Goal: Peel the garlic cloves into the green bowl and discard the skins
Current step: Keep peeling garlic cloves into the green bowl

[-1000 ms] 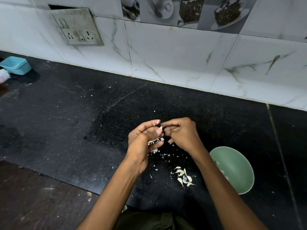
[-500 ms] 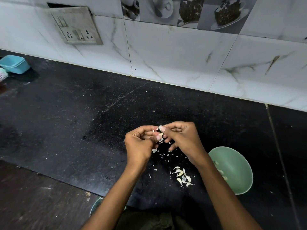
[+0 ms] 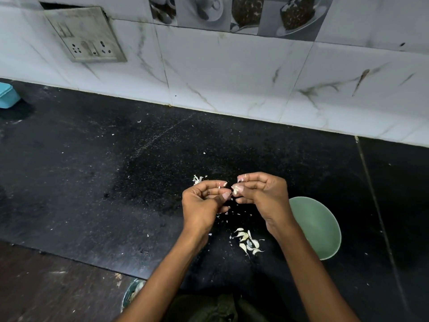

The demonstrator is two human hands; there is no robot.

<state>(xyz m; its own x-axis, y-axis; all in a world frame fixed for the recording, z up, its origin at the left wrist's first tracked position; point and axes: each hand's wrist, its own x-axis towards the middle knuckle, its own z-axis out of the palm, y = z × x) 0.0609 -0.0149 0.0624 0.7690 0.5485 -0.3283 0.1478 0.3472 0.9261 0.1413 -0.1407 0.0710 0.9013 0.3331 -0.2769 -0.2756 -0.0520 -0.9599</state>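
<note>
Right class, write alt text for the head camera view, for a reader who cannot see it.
Two bare hands, left hand and right hand, meet fingertip to fingertip over a black counter, the right pinching a garlic clove. A green bowl sits to the right, and loose garlic skins lie below the hands.

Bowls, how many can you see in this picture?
2. A green bowl sits on the black counter beside the right hand. Another bowl shows below the counter's front edge, mostly hidden by the left forearm.
</note>
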